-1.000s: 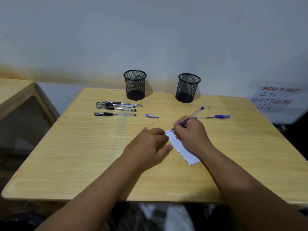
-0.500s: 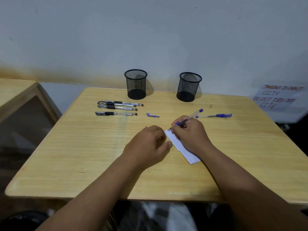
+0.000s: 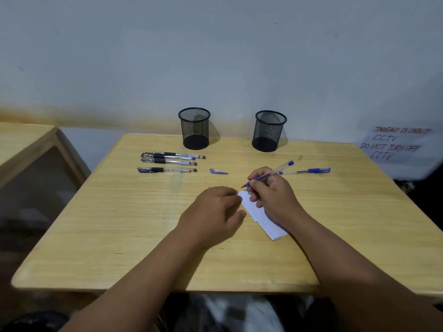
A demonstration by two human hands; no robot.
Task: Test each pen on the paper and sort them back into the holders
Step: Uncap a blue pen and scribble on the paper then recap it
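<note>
We see two black mesh holders, left one point(image 3: 194, 128) and right one point(image 3: 269, 130), at the pale wood bench point(image 3: 119, 224) back edge, three black pens point(image 3: 169, 162) alongside, loose blue cap point(image 3: 218, 171), another blue pen point(image 3: 305, 171). Right hand point(image 3: 271, 192) fingers grip a clear blue pen point(image 3: 268, 174), tip above the folded white paper point(image 3: 262, 218). Left hand point(image 3: 215, 212) fingers curl loosely, pressing the paper edge.

My left hand point(image 3: 213, 209) and right hand point(image 3: 273, 195) are bare, no rings or watch; both forearms come sleeveless from the frame's lower edge.
</note>
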